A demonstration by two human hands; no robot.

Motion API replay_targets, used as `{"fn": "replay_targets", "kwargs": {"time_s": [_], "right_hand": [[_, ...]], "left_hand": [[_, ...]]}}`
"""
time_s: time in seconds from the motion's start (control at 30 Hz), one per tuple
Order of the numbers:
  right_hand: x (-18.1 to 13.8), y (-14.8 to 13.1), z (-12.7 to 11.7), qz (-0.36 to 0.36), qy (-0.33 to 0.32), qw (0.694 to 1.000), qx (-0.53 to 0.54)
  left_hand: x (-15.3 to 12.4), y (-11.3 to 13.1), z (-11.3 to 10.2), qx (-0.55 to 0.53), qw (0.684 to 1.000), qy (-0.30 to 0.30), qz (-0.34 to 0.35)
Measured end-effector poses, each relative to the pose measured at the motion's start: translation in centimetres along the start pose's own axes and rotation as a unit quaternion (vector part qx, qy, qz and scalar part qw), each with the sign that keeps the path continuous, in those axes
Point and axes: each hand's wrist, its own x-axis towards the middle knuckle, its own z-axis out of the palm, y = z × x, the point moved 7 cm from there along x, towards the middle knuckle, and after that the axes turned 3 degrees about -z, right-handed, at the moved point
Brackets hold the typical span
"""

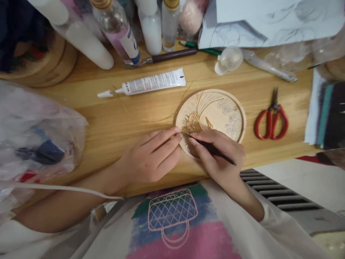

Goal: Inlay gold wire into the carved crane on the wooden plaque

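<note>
A round wooden disc lies near the table's front edge, with a gold-wire bird pattern laid on a pencil drawing. My left hand rests on the table left of the disc, fingers stretched together, tips touching the gold wire at the disc's left rim. My right hand is closed on a thin dark tool, its tip meeting the wire beside my left fingertips. A loose gold wire strand curves across the table left of the disc.
A white glue tube lies behind the disc. Red scissors lie to the right. Bottles, a brown-handled tool and a green pen stand along the back. A plastic bag sits left, sketch paper at back right.
</note>
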Motion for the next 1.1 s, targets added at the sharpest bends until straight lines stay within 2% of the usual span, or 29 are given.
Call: {"fn": "replay_targets", "kwargs": {"time_s": [0.23, 0.83, 1.0, 1.1], "right_hand": [[0.15, -0.05, 0.23, -0.008, -0.023, 0.999, 0.022], [0.26, -0.09, 0.22, -0.001, -0.015, 1.0, 0.006], [0.21, -0.14, 0.12, -0.002, -0.012, 1.0, 0.006], [0.17, -0.1, 0.14, -0.002, -0.014, 1.0, 0.003]], "left_hand": [[-0.2, 0.03, 0.14, -0.001, 1.0, 0.014, 0.003], [-0.04, 0.0, 0.26, -0.003, 1.0, 0.009, 0.002], [-0.54, -0.03, 0.48, -0.005, 1.0, 0.029, -0.008], [-0.71, 0.05, 0.88, -0.014, 1.0, 0.013, -0.006]]}}
